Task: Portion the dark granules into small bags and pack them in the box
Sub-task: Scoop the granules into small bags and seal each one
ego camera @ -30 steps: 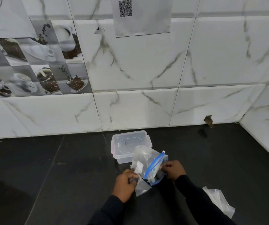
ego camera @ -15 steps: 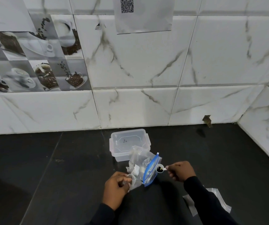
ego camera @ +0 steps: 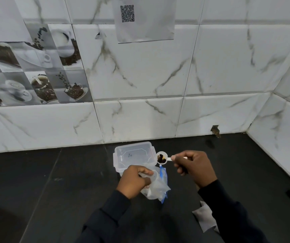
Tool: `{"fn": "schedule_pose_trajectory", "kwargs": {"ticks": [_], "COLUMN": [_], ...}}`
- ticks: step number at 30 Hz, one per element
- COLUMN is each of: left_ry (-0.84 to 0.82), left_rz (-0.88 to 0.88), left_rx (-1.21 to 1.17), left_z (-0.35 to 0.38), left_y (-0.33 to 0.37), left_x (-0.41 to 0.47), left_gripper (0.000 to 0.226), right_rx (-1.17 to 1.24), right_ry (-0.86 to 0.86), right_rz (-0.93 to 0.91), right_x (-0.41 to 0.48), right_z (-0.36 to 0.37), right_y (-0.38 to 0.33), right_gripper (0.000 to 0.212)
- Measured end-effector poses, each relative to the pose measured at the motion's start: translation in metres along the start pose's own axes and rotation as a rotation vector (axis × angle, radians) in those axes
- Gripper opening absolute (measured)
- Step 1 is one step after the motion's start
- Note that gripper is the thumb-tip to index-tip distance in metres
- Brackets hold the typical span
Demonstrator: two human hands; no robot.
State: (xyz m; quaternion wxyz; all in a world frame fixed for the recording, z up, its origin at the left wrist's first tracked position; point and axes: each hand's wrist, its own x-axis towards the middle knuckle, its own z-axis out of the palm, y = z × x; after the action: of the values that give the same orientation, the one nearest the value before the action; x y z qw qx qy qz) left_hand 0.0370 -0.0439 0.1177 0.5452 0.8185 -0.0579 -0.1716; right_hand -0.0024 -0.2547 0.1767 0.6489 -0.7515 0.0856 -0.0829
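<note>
This is a kitchen corner. A dark, matte countertop (ego camera: 44, 190) fills the lower half of the frame and meets a back wall of glossy white tiles (ego camera: 158, 76) veined like marble. A side wall (ego camera: 281, 137) in the same tile closes the corner at the right edge. At the upper left, a panel of decorative tiles (ego camera: 35, 76) pictures coffee cups and roasted beans, a common splashback motif. A sheet of paper (ego camera: 146, 23) printed with a QR code (ego camera: 127, 13) is stuck to the wall at top centre. Toward the lower right, one tile has a chipped hole (ego camera: 215, 131) at the counter line. A clear plastic food box (ego camera: 132, 153) with a clip lid stands on the counter just below centre.
</note>
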Motion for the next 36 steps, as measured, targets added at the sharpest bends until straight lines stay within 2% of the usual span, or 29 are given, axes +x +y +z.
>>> {"fn": "schedule_pose_trajectory", "kwargs": {"ticks": [3, 8, 14, 19, 21, 23, 27, 30, 33, 36], "left_ry": [0.003, -0.003, -0.045, -0.053, -0.059, -0.066, -0.027, 0.02, -0.015, -0.066], "left_rz": [-0.02, -0.025, -0.062, -0.058, -0.055, -0.062, -0.059, -0.051, -0.074, -0.172], "left_rx": [0.0, 0.014, 0.036, 0.075, 0.071, 0.048, -0.089, -0.166, -0.203, -0.171], "left_z": [-0.001, -0.005, -0.007, -0.009, -0.01, -0.011, -0.024, -0.051, -0.079, -0.088], "left_y": [0.018, 0.024, 0.02, 0.021, 0.02, 0.021, 0.022, 0.007, -0.023, -0.064], "left_x": [0.001, -0.001, -0.001, -0.001, -0.001, -0.001, -0.008, -0.016, -0.026, -0.034], "left_gripper": [0.024, 0.018, 0.014, 0.015, 0.015, 0.015, 0.023, 0.023, 0.019, 0.017], "right_rx": [-0.168, -0.587, -0.72, -0.771, -0.763, -0.676, -0.146, 0.098, 0.078, -0.206], "right_ry": [0.046, 0.157, 0.161, 0.195, 0.164, 0.156, 0.318, 0.281, 0.175, 0.058], "right_rz": [-0.197, -0.695, -0.909, -0.993, -0.967, -0.86, -0.384, -0.112, 0.089, 0.171], "right_x": [-0.018, -0.037, -0.041, -0.043, -0.044, -0.045, -0.04, -0.019, -0.008, -0.011], "right_z": [0.018, 0.036, 0.042, 0.043, 0.044, 0.046, 0.041, 0.019, -0.003, -0.006], "right_y": [0.001, 0.042, 0.07, 0.073, 0.075, 0.074, 0.045, 0.039, 0.065, 0.1], "right_gripper": [0.011, 0.006, 0.002, 0.027, 0.027, 0.017, 0.004, 0.003, 0.005, 0.013]}}
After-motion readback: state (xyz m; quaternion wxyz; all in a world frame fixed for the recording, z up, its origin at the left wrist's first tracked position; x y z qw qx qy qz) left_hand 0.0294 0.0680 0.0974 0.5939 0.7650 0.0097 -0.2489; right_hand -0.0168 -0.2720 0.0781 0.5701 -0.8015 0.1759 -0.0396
